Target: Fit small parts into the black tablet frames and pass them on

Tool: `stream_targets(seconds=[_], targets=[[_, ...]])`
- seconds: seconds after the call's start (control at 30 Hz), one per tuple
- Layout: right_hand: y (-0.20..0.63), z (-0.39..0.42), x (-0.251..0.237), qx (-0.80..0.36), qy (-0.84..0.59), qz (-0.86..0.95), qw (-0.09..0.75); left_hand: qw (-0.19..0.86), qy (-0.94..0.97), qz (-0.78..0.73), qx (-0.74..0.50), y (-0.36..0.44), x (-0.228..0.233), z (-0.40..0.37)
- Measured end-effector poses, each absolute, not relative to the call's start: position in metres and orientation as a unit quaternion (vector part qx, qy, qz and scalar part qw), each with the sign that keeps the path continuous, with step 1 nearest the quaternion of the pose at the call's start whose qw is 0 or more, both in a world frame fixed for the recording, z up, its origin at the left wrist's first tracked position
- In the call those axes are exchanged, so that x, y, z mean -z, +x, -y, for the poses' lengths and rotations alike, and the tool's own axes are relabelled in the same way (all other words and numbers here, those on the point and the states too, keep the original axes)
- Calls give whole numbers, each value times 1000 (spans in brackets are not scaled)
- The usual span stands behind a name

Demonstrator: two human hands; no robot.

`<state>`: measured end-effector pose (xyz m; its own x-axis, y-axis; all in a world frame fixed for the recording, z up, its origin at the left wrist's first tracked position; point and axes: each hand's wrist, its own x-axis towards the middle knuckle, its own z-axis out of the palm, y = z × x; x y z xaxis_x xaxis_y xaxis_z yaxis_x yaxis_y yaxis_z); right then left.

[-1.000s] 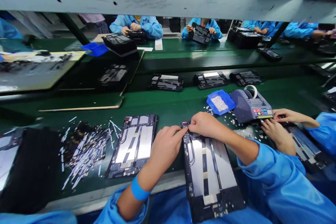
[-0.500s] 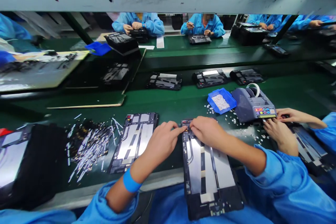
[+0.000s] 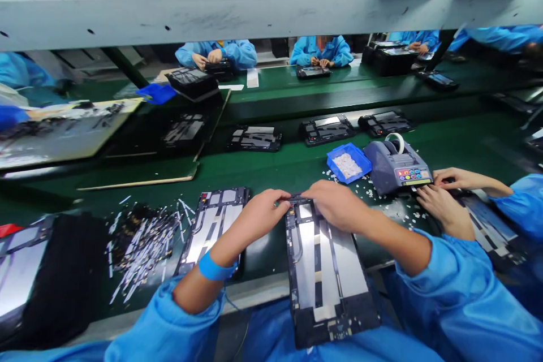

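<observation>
Pinching at the top edge of the tablet frame, both hands work close together: left hand with fingertips at the frame's top-left corner, right hand lying over the top edge, fingers curled down onto it. Something small seems held between the fingertips, too tiny to tell. The frame lies face-down, its lower end overhanging the bench edge toward the lap, upper end on the green belt. Best judged: keep the frame flat, press squarely at the corner, steady it with the other hand so it doesn't tip off the edge.

Second frame sits just left, touching the left wrist area. Pile of white strips further left. Blue tray of white bits and a grey tape dispenser to the right; a neighbour's hands at the dispenser. Grey shelf overhead. Across the belt, more frames and people in blue coats.
</observation>
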<state>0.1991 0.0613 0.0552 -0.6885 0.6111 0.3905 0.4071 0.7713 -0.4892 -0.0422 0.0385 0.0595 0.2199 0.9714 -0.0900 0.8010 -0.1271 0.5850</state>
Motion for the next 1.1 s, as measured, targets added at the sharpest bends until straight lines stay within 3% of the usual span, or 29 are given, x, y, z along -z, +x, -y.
stream_targets(seconds=[0.1,0.23,0.33,0.57,0.87,1.1], targets=[[228,-47,-56,-297,-439,719,449,331,717,-593,-159,-41,-58,-50],[276,-29,-13,-443,-536,399,597,380,698,-583,-168,-44,-46,-67],[323,-28,23,-437,-576,194,663,404,690,-582,-150,-47,-36,-80],[383,-64,33,-438,-614,173,633,360,696,-604,-148,-45,-42,-80],[346,-39,22,-435,-598,333,585,280,636,-669,-264,-52,-62,-31],[242,-2,-28,-543,-460,409,572,431,608,-569,-348,21,-90,-5]])
